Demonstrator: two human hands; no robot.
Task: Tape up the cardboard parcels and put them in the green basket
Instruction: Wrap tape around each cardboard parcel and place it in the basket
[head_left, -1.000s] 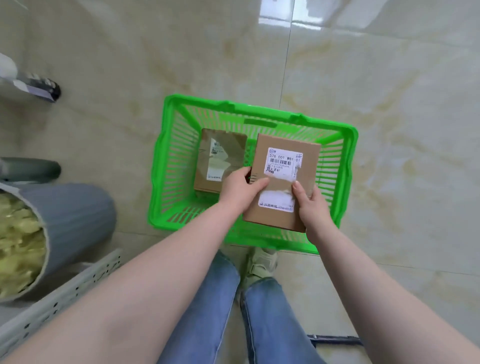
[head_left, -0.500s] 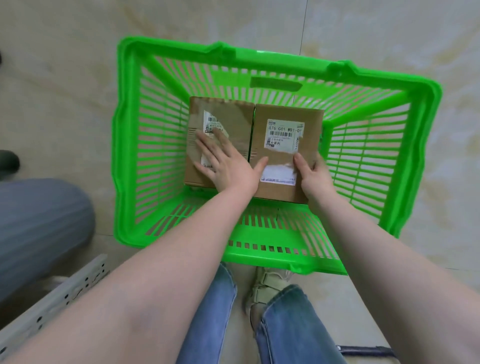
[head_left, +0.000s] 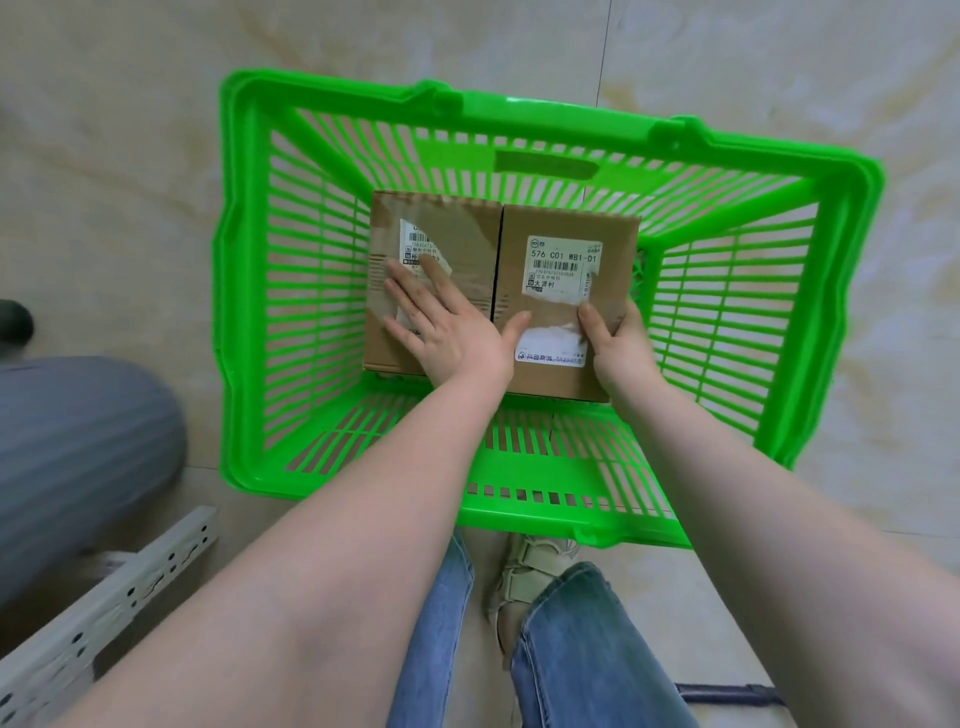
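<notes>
Since a second ago the right-hand parcel (head_left: 566, 291) has gone from being carried above the green basket (head_left: 244, 291) to lying on its floor, and the left hand (head_left: 441, 327) has shifted off it onto the left-hand parcel (head_left: 441, 228).

The left hand is lying flat, fingers straight and spread, pressing the top face of the left-hand parcel, with its thumb reaching across onto the right-hand one. The right hand (head_left: 618, 348) is gripping the near right corner of the right-hand parcel, thumb curled over the top face, the other fingers hidden down the side.

Both parcels are lying flat, label faces up, their long axes running away from the hands toward the basket's far wall, and their long sides are touching just beyond the left thumb. They are plain brown cardboard, rectangular and sharp-edged. Glossy clear tape is shining over the left one around a torn white label; the right one is carrying a white barcode label and a second white sticker between the two thumbs.

The basket is bright green moulded plastic, rectangular, with slotted walls and floor, standing on pale glossy marbled floor tiles (head_left: 779, 62).
</notes>
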